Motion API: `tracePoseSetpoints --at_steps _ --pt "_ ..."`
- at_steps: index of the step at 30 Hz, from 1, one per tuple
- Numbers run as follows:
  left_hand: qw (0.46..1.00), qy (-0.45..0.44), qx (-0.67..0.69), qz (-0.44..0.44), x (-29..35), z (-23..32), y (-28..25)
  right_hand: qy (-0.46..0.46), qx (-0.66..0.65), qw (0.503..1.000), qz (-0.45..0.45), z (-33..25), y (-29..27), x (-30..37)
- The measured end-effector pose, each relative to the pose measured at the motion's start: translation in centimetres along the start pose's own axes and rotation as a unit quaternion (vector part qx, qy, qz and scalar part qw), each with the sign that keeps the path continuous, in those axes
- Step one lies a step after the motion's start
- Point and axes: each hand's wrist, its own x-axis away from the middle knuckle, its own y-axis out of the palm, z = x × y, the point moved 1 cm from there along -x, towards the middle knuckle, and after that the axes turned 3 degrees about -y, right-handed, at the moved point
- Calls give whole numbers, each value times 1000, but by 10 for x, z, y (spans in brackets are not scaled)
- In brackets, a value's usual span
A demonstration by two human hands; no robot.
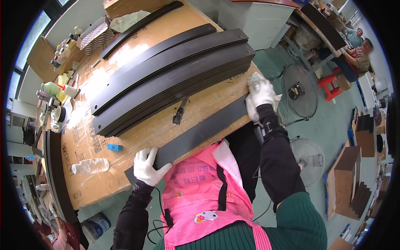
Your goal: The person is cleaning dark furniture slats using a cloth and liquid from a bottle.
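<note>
Cardboard-topped table (146,133) is bearing a stack (179,79) of dark strips toward its far side. One loose strip (200,131) is lying along the near edge, looking stiff, smooth and probably fairly light; its ends seem the sound holds. Left hand (149,167) is spreading, thumb apart, over its left end; right hand (261,92) is apparently bunching a white cloth (251,110) at its right.
</note>
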Motion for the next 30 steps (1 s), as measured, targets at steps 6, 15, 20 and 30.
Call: tracePoseSetpoints --at_steps 6,15,20,30 --pt "1000 5 24 10 -7 -1 5 161 350 922 -46 79 -81 -40" --pt "1000 -1 18 9 -25 16 22 -111 505 837 -180 -112 20 61" --pt "1000 9 -9 -12 -19 4 14 -178 126 957 -189 -303 51 173" --pt "999 -38 4 17 93 -125 -54 -182 233 953 -59 -212 21 121"
